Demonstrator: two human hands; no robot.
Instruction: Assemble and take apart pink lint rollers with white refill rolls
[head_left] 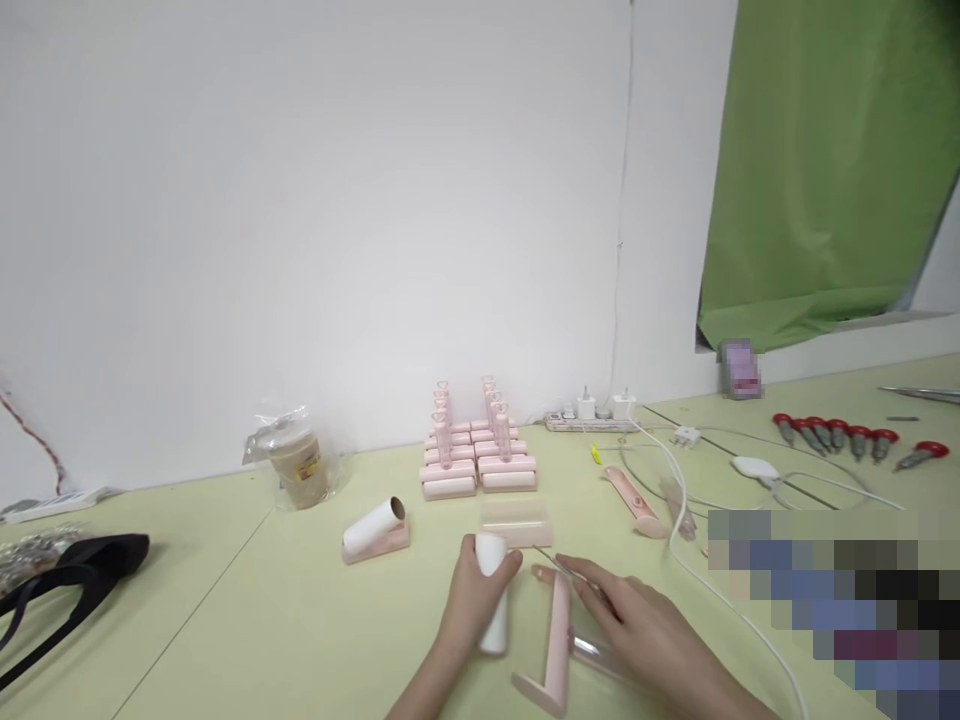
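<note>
Slip risk: left hand clasps white roll at near centre; right hand pinches thin metal tool just above pink handle. Tip could skid off handle; loosely gripped roll might drop and roll toward pink stack.

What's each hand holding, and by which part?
Left hand wraps the white roll around its middle; right hand pinches a thin metal tool near its back end.

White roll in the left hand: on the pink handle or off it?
Off. The left hand grips the white roll alone; the pink handle lies apart beside it. The right hand holds a metal tool.
</note>
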